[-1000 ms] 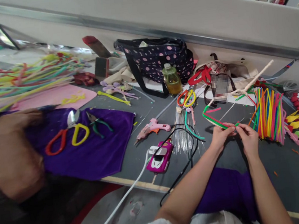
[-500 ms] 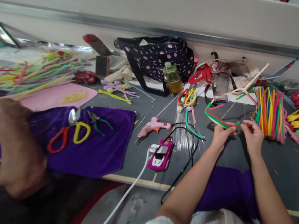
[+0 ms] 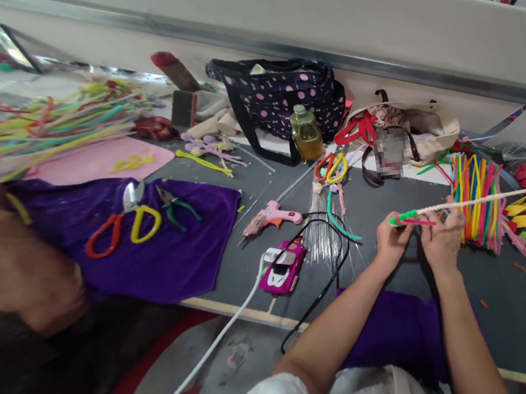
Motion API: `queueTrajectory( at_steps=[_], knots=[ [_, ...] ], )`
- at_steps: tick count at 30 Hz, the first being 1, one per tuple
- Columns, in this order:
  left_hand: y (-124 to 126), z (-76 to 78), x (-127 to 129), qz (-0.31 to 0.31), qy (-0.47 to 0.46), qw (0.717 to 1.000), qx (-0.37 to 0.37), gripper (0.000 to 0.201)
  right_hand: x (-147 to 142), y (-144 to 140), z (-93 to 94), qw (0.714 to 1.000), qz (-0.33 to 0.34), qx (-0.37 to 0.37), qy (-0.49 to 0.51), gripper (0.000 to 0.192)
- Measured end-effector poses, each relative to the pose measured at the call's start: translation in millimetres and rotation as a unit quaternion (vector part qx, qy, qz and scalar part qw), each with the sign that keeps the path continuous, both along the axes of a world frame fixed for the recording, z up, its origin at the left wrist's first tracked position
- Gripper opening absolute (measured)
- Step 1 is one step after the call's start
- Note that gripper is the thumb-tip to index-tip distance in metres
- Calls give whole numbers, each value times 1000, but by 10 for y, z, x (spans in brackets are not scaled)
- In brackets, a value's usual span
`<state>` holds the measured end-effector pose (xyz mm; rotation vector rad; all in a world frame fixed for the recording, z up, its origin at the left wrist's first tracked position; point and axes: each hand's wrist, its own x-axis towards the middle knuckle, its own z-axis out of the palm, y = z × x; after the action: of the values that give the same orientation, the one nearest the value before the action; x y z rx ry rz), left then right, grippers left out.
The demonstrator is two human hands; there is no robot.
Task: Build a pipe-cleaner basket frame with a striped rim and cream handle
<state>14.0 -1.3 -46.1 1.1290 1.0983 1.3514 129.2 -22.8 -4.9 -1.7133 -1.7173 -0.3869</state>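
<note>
Pinched in my left hand [image 3: 390, 240] is the green and pink end of a bundle of pipe cleaners [image 3: 406, 216]. A long cream pipe cleaner [image 3: 507, 196] runs from it out to the right, over the bundled colours on the table. My right hand [image 3: 442, 239] is closed close beside, its fingers bent around the pink and cream strands; its exact hold is partly hidden. Just right of my hands lies a thick bunch of coloured pipe cleaners [image 3: 477, 199]. To the left, clear thin rods [image 3: 322, 234] lie fanned out with a teal pipe cleaner [image 3: 333, 214].
A pink glue gun [image 3: 274, 213], a purple toy-car-shaped power strip [image 3: 282, 271] and scissors [image 3: 336, 167] lie left of my hands. Behind stand a green bottle [image 3: 305, 133] and a dotted bag [image 3: 274, 93]. At far left, a co-worker's arm [image 3: 21, 258] rests near a purple cloth [image 3: 175, 265].
The pipe-cleaner piece has turned: its cream stem, pointing up and away before, now stretches rightward, and the green bent end sits at my left fingers. My right hand has moved slightly left.
</note>
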Motion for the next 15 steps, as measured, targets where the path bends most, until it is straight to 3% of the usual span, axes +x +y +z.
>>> queueTrajectory(
  at_steps=[4, 10, 15],
  knots=[
    [-45, 42, -11, -21, 51, 998, 15, 12, 53, 16, -78, 999, 8, -18, 38, 25],
    [-78, 147, -17, -34, 110, 989, 92, 10, 104, 85, -241, 976, 41, -19, 214, 27],
    [-46, 128, -10, -33, 92, 995, 20, 6, 7, 74, -239, 976, 57, -7, 208, 24]
  ],
)
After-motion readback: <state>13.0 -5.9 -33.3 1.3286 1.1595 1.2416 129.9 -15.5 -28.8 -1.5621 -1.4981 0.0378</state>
